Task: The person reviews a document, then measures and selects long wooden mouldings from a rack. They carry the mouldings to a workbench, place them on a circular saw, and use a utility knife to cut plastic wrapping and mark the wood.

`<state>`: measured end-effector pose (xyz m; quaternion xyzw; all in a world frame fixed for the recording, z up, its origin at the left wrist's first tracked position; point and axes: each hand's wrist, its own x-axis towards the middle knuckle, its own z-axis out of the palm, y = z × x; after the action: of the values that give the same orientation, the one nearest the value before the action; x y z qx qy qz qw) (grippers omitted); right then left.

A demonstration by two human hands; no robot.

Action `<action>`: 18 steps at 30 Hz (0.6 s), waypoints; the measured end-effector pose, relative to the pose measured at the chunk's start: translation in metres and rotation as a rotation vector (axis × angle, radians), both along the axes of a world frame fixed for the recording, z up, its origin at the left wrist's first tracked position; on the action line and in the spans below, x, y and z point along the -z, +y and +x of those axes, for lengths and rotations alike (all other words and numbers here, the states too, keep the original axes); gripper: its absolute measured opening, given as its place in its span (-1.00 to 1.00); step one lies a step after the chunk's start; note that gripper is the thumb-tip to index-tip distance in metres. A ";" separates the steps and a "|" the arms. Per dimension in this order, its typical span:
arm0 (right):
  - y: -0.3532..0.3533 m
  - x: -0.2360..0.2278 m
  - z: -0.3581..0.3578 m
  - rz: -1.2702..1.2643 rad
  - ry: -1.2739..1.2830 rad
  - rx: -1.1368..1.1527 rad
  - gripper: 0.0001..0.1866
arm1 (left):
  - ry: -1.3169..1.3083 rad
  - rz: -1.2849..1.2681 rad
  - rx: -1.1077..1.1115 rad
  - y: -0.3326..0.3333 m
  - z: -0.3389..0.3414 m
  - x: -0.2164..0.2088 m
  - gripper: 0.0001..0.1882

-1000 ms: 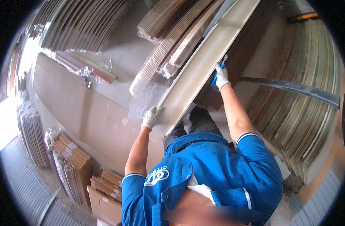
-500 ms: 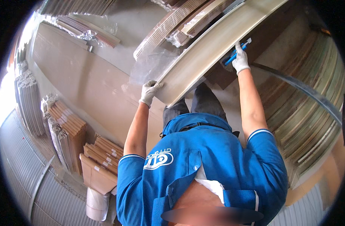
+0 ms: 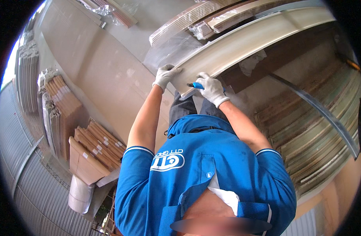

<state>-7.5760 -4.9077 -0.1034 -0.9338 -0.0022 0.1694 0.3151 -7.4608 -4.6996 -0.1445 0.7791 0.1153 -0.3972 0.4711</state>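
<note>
A long pale cream profile board (image 3: 243, 51) with a raised lip reaches from in front of my legs to the upper right. My left hand (image 3: 166, 76), in a white work glove, is closed on the left corner of its near end. My right hand (image 3: 212, 89), gloved too, lies over the board's near end, its fingers wrapped around a slim blue tool (image 3: 197, 85). The tool's black end points left across the board; its exact kind is hard to make out.
Plastic-wrapped profile bundles (image 3: 196, 17) lie beyond the board. A grey metal bar (image 3: 318, 106) slants on the right before stacked long strips (image 3: 318, 145). Brown cartons (image 3: 96, 145) and a wrapped roll (image 3: 80, 194) stand at the left. A large flat brown sheet (image 3: 90, 51) covers the floor.
My right hand has moved left and nearer with the blue tool, from the board's right edge to its near end. My left hand keeps its hold; the view has shifted.
</note>
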 end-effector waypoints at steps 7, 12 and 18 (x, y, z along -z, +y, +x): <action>-0.024 0.028 -0.066 0.031 -0.254 -0.191 -0.78 | -0.040 0.070 0.194 0.001 0.002 -0.017 -0.41; -0.040 0.035 -0.104 0.191 -0.025 0.258 -0.82 | -0.161 0.099 0.230 0.001 0.003 -0.027 -0.43; -0.040 0.023 -0.058 1.025 0.110 1.361 -0.67 | 0.002 -0.035 0.124 0.004 0.003 -0.036 -0.52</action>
<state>-7.6342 -4.9475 -0.1264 -0.4642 0.4982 -0.0336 0.7316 -7.4581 -4.6958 -0.1087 0.7761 0.0604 -0.4283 0.4589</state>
